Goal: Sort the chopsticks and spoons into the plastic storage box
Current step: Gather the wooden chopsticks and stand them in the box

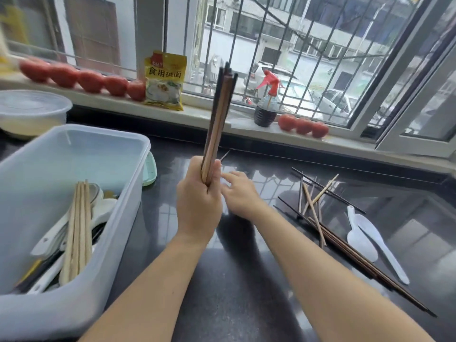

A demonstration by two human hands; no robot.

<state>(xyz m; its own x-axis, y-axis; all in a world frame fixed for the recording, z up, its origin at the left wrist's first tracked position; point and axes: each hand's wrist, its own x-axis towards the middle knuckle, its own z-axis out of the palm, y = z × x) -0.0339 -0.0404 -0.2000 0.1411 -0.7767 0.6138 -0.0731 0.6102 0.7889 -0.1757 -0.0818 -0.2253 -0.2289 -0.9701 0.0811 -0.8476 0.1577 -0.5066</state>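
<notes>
Dark polished stone forms the countertop where a person sorts cutlery beside a barred window. At the centre of the view the left hand is curled tightly round the lower end of a bundle of brown and black chopsticks, holding them nearly upright with the tips leaning slightly toward one o'clock. Just beside it, at three o'clock of that fist, the right hand hovers with fingers loosely spread and relaxed, gripping nothing; its fingertips reach toward the base of the bundle, though whether they touch it cannot be told. At nine o'clock stands the translucent plastic storage box, already holding a set of pale wooden chopsticks laid lengthwise over white spoons and some darker utensils. At four o'clock, well apart from the box, a loose heap of mixed chopsticks lies crossed on the counter, with two white plastic rice scoops just beside them. Along the windowsill at twelve o'clock sit a row of red tomatoes, a yellow packet of edible alkali and a dark bottle with a red spray head, with three more tomatoes to its right. A lidded clear container stands at ten o'clock.
</notes>
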